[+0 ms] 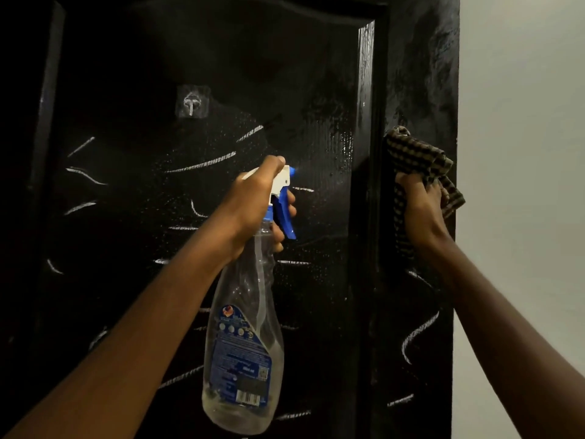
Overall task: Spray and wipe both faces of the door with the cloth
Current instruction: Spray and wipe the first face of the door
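Black door (pixel 158 217) fills frame, chalk marks all over, wet sheen at 1 o'clock. Left hand (pixel 259 204) grips spray bottle (pixel 243 343), fingers on trigger, nozzle aimed at panel. Right hand (pixel 418 201) clutches checked cloth (pixel 414 156) against stile at 3 o'clock. Step: spraying. Next probably wipe wetted panel.

Clear adhesive hook (pixel 191 101), pale wall (pixel 522 153) — right side
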